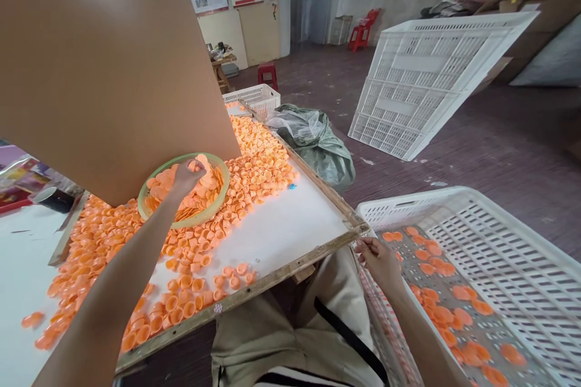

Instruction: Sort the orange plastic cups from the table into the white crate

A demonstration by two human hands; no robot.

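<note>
Near right: one white crate (pixel 512 254), loads of orange pieces (pixel 474 352) inside. Right hand (pixel 376 258) half-curled beside it, can't tell if it's gripping anything. Farther left, left hand (pixel 187 176) pinches an orange disc (pixel 203 161) over one green basin (pixel 226 178) full of them. Far off, one smaller white basket (pixel 265 97).

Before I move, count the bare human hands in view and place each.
2: the left hand is at the orange discs in the round yellow-green plastic basin; the right hand is by the near right corner of the white, wooden-edged table, beside a white plastic crate.
</note>
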